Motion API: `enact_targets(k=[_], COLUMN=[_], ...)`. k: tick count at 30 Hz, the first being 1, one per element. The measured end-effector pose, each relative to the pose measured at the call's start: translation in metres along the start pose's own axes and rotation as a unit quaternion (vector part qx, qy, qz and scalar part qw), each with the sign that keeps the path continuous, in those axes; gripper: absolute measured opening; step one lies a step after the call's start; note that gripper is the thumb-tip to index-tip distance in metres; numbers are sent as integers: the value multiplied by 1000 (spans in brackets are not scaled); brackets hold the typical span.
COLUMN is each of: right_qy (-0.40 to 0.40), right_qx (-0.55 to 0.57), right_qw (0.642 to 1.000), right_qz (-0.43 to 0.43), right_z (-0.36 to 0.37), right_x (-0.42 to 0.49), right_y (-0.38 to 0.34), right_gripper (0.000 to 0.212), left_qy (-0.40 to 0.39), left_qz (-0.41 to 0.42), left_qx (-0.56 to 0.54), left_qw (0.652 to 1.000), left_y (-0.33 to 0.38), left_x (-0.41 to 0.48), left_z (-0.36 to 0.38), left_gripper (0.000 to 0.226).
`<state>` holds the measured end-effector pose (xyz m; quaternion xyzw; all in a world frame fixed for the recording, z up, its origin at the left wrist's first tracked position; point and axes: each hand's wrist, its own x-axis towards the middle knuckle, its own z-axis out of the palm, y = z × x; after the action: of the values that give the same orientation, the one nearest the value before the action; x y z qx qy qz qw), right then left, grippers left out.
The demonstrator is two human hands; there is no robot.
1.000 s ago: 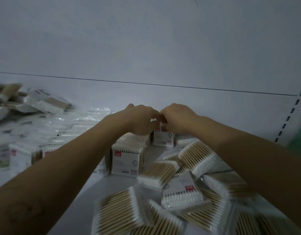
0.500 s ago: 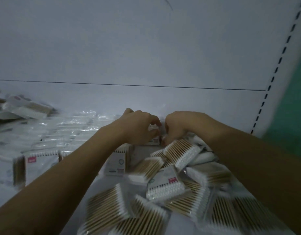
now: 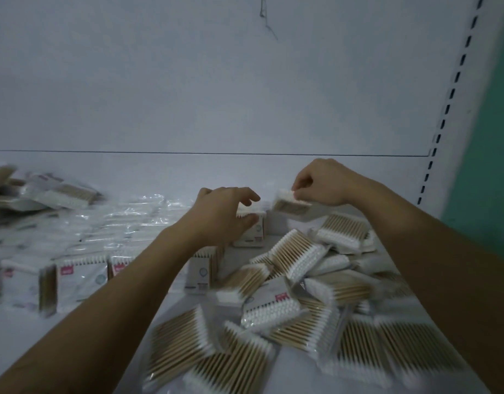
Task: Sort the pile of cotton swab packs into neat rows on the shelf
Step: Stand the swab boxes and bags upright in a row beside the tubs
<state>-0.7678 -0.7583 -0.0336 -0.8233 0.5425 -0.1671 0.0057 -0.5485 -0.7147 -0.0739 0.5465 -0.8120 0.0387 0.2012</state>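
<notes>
right hand [image 3: 321, 183]: rose off the pile [image 3: 302, 294], pinching a swab pack [image 3: 292, 204].
left hand [image 3: 225, 214]: curled over upright pack [image 3: 252, 231] at 9 o'clock; grip unclear.
row [image 3: 80, 277]: swab pack wanted standing flush, upright.

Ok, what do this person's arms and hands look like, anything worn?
The left arm and right arm are bare to the frame edge, with no sleeves in view. The left hand and right hand wear no gloves. No ring, watch or bracelet shows, though the picture is dim.
</notes>
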Motion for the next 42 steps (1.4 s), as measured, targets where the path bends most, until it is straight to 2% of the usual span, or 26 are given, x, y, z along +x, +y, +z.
enact_targets(k=[4,7,11,13,15,17,19,20,22,25,27,30,33,35,37,42], right_qy=[42,57,77,101,129,110,65,61,107,183,195,212,235,253,241,129], right_qx=[155,202,235,272,315,355,430,474,510,457,446,411,290,224,178,52], right_qw=[987,978,969,957,939,921,889,868,845,864,868,883,924,935,944,979], right_qz=[-2,-10,-9,5,49,115,140,134,123,109,101,81,82,111,138,152], right_z=[-20,-28,-32,-29,-26,-22,-14,-9,1,10,16,31,41,46,55,78], right_x=[-18,-29,-36,-35,-32,-28,-24,-21,-15,-7,-8,-13,-15,-15,-13,-10], right_y=[-8,-23,-50,-64,-78,-91,-104,-110,-118,-121,-119,-112,-104,-100,-97,-96], right_gripper=[10,8,13,18,33,46,46,39,26,32,39,28,30,34,31,24], left_qy=[52,71,111,155,260,352,393,397,368,294,285,284,256,222,179,57], left_qz=[6,17,35,27,39,64,79,88,107,99,74,47,48,49,37,32], left_qx=[-90,-160,-217,-244,-212,-162,-121,-96,-58,-63,-102,-108,-61,-23,7,36], left_qw=[995,984,969,957,941,920,908,909,922,949,950,952,963,974,983,997], left_y=[2,3,-1,-7,-13,-19,-23,-25,-30,-39,-45,-51,-58,-61,-65,-69], left_x=[-6,-7,-6,-9,-12,-17,-21,-23,-24,-24,-27,-32,-39,-44,-46,-51], left_z=[-2,-5,-10,-12,-13,-13,-13,-12,-10,-8,-8,-9,-5,-5,-4,-4], left_gripper=[52,58,36,23,20,21,22,23,29,43,53,67,62,52,48,47])
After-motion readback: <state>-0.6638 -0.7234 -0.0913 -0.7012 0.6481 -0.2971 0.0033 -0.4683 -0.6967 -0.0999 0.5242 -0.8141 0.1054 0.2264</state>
